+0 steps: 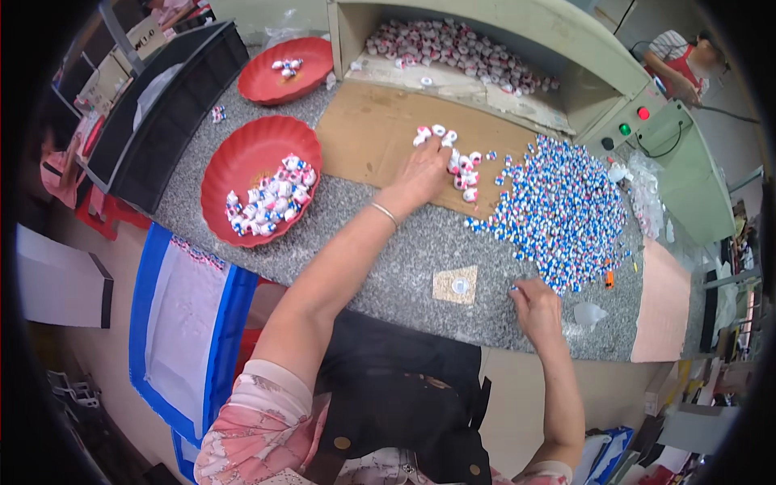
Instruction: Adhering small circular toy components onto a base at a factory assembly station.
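My left hand reaches over the brown cardboard, its fingers bent and closed at a small cluster of white and pink rounded plastic pieces. Its fingertips meet at a white piece, partly hidden by the fingers. My right hand is over the grey speckled tabletop, thumb and forefinger pinching a small blue and white plastic piece. Just beyond it spreads a large heap of similar small blue and white pieces. Between my hands lies a tan pad with a small clear round part on it.
Left stand a red scalloped bowl with assembled-looking pieces and another red bowl. A machine opening holds many white pieces. Also around are a black crate, a blue-rimmed bin, clear plastic bags and a co-worker.
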`<move>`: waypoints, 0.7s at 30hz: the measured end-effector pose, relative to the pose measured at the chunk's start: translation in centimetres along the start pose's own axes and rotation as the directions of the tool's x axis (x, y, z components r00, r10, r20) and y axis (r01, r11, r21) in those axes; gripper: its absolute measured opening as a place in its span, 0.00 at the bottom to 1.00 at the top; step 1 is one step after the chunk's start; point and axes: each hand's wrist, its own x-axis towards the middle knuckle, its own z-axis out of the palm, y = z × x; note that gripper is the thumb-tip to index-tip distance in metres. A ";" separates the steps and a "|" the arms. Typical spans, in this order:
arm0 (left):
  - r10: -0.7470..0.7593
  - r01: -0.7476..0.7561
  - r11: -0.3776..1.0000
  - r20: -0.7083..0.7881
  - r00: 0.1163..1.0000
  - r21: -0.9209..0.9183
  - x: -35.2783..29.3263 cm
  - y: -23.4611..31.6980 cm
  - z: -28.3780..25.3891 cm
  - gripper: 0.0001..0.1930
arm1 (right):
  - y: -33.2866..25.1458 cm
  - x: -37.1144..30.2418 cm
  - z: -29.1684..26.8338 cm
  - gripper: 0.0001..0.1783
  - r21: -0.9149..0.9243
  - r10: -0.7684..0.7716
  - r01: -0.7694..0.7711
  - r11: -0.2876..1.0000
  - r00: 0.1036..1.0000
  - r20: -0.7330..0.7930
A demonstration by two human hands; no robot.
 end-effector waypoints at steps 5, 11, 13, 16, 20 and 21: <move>-0.258 0.471 0.318 0.403 0.878 -0.823 -4.4 3.3 -5.9 0.09 | -2.1 0.5 -0.5 0.06 0.011 0.047 -0.048 0.999 0.998 0.050; -0.162 0.414 -0.045 0.415 0.895 -0.909 -15.5 4.2 -7.3 0.11 | -6.9 2.7 1.5 0.06 0.042 -0.279 0.277 0.960 0.958 0.065; -0.168 0.370 0.001 0.365 0.916 -0.929 -17.4 5.1 -7.6 0.11 | -7.0 3.1 2.3 0.05 -0.042 -0.291 0.298 0.954 0.949 0.119; -0.208 0.477 -0.047 0.476 0.855 -0.878 -18.5 6.6 -8.9 0.13 | -7.6 3.4 2.4 0.05 -0.145 -0.300 0.330 0.933 0.934 0.195; -0.176 0.520 -0.114 0.532 0.828 -0.846 -19.0 6.6 -9.3 0.16 | -7.5 3.6 1.9 0.05 -0.094 -0.316 0.349 0.933 0.914 0.253; -0.166 0.517 -0.087 0.524 0.835 -0.851 -19.2 6.5 -9.0 0.17 | -7.4 3.5 1.9 0.04 -0.090 -0.304 0.331 0.939 0.925 0.227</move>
